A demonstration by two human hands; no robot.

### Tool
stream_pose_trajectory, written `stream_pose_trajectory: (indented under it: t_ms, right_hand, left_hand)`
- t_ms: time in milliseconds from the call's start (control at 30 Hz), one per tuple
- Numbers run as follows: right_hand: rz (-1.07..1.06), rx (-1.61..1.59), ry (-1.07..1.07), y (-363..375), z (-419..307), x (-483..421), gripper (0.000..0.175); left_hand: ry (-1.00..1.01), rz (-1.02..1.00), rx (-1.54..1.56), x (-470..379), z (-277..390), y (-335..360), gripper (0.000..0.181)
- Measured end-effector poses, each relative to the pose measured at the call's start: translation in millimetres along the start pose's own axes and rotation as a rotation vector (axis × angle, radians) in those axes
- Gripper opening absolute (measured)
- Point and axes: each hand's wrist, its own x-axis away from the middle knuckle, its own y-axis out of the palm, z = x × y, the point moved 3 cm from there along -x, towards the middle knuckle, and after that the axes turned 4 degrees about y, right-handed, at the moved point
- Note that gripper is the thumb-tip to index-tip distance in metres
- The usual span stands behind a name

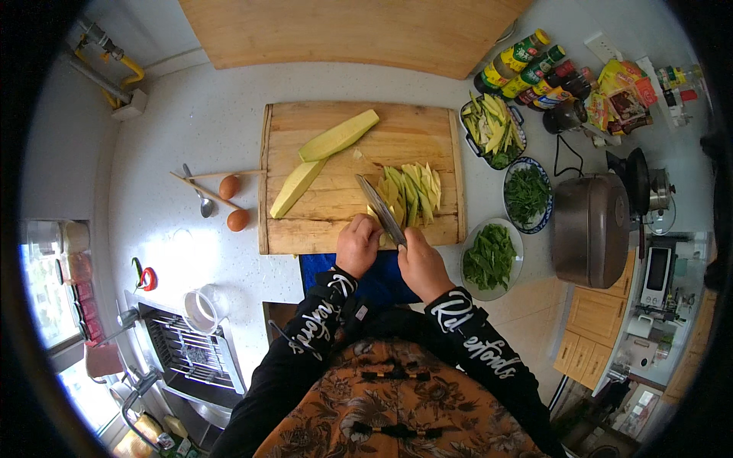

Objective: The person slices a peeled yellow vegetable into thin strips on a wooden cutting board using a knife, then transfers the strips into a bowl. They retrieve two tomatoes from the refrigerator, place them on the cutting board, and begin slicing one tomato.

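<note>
My right hand (422, 260) grips the handle of a kitchen knife (381, 207), whose blade slants up and left over a wooden cutting board (355, 235). Beside the blade, near the board's front edge, my left hand (358, 243) has its fingers curled down on a small squash piece (371, 212), mostly hidden under them. Right of the knife lies a heap of pale green squash slices (415, 192). Two long peeled squash pieces rest on the board's left half: an upper one (339, 136), and a lower one (298, 189) touching its end.
Right of the board stand a dish of cut vegetable strips (493, 127), a bowl of chopped greens (527, 193) and a plate of leafy greens (488, 257). A rice cooker (590, 229) is beyond. Two eggs (229, 187), chopsticks (197, 188) and a spoon (205, 206) lie left, above a sink (189, 349).
</note>
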Motion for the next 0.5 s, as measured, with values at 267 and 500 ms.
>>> stream_pose_trajectory:
  t_ms: [267, 500]
  right_hand:
    - [-0.025, 0.001, 0.015, 4, 1, 4, 0.025]
    - [0.008, -0.020, 0.030, 9, 3, 3, 0.023]
  left_hand:
    - [-0.013, -0.009, -0.009, 2, -1, 1, 0.015]
    - [0.042, 0.043, -0.069, 12, 5, -1, 0.016]
